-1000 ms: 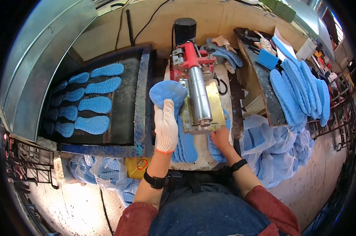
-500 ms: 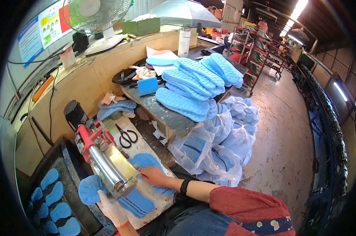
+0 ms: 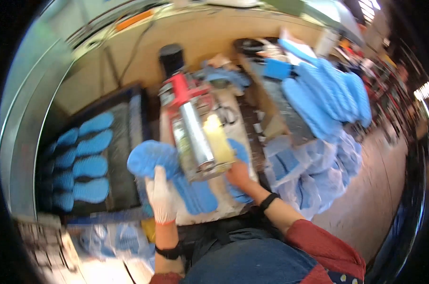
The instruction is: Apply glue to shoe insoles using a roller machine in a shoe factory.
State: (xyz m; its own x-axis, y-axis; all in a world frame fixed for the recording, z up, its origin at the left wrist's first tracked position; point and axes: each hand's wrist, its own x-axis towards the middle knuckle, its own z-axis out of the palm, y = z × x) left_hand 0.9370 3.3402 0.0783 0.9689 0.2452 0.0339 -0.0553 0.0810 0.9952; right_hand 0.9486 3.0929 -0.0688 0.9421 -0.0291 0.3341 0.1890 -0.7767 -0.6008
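My left hand (image 3: 160, 195), in a white knit glove, grips a blue insole (image 3: 150, 158) with the thumb on top. That insole lies at the left side of a roller machine (image 3: 197, 137) with a red frame and a shiny steel roller. More blue insoles (image 3: 198, 195) lie just below the machine. My bare right hand (image 3: 240, 176) is closed at the right edge of the machine's yellowish plate (image 3: 220, 144); what its fingers hold is hidden. Another blue insole (image 3: 238, 150) shows partly beside that hand.
Left stands a dark tray-like conveyor (image 3: 122, 142) with several blue insoles (image 3: 91, 166) in rows. On the right, a grey table (image 3: 297, 125) bears stacked insoles (image 3: 326, 92). Clear plastic bags (image 3: 314, 175) of insoles sit below it. Black scissors (image 3: 228, 114) lie behind the machine.
The view has swung left and down, so the conveyor and my left forearm show more fully. Both hands stay at the machine, the left still on the insole.
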